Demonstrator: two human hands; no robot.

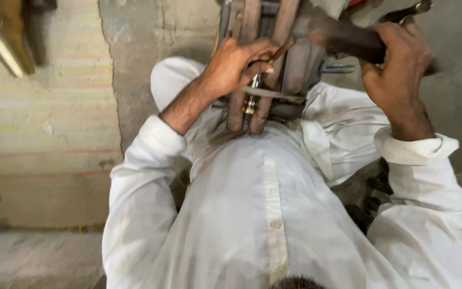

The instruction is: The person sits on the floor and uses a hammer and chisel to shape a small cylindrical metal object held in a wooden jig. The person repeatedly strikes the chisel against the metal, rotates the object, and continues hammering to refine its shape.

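I look straight down my white shirt at a worn wooden frame (252, 32) held between my knees. My left hand (233, 67) pinches a thin metal rod-like tool (252, 93) with a brass part against the frame's slats. A pale strip (274, 94) crosses the slats just below that hand. My right hand (397, 69) is closed around the dark wooden handle of a hammer (348, 43), held up beside the frame at the upper right. The hammer's head is partly cut off by the top edge.
A striped woven mat (44, 139) covers the ground on the left. Bare concrete floor (140, 37) lies under the frame. A brass-coloured object (1, 37) pokes in at the top left. Dark round pieces (367, 206) lie by my right sleeve.
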